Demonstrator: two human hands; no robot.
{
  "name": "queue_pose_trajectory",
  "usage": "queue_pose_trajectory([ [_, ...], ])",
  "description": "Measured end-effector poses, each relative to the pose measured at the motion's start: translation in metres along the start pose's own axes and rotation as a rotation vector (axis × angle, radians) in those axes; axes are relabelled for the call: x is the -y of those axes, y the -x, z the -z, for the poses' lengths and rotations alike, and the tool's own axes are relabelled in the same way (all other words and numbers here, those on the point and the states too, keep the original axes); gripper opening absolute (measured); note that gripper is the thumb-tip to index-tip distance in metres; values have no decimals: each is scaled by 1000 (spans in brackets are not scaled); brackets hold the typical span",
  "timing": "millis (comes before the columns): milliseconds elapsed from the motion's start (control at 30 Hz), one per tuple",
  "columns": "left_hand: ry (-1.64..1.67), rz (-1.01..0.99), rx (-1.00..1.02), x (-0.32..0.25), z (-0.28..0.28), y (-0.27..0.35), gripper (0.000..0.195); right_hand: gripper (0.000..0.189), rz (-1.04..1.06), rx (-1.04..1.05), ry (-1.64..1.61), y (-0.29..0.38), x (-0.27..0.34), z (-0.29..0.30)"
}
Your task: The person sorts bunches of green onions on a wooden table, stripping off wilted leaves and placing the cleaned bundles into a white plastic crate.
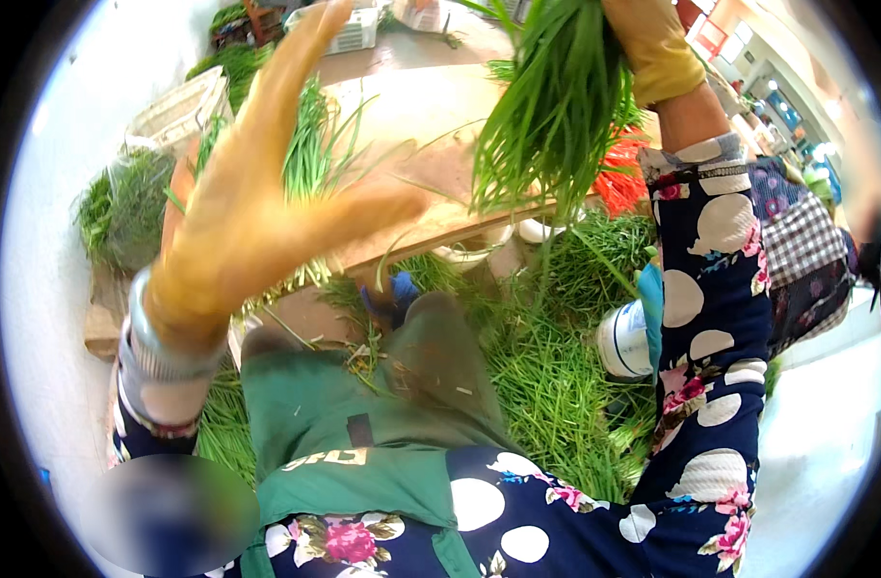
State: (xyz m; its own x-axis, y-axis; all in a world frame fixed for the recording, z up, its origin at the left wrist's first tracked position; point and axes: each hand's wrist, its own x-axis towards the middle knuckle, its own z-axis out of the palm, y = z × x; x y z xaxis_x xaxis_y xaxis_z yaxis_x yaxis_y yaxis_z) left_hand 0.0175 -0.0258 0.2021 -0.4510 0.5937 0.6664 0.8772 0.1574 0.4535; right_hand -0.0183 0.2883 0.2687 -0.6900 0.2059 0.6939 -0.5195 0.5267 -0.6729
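Note:
My right hand (646, 50), in a yellow glove, grips a bunch of long green leaves (556, 108), probably garlic chives. The leaves hang tips down over the right part of a wooden board (440, 162). My left hand (245, 202), also gloved in yellow, is raised over the board's left side, blurred, with thumb and fingers spread and nothing in it. Behind it, partly hidden, more green stalks (310, 137) lie on the board. A bundle of red strips (621, 173), perhaps ties, shows by the board's right edge.
Loose greens (556, 390) heap on the floor at my right, around a white bucket (623, 339). On the left are a pale plastic crate (180, 105) and a clear bag of greens (133, 209). Someone in checked clothing (801, 246) is close by at right. A white crate (353, 30) stands beyond the board.

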Motion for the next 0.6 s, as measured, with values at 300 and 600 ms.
queue_pose_trajectory([
  [300,960,283,412,-6,-111,-108,35,35,372,431,301,60,42,20],
  [600,1141,329,217,-4,-86,-90,42,53,67,662,-161,127,10,11],
])
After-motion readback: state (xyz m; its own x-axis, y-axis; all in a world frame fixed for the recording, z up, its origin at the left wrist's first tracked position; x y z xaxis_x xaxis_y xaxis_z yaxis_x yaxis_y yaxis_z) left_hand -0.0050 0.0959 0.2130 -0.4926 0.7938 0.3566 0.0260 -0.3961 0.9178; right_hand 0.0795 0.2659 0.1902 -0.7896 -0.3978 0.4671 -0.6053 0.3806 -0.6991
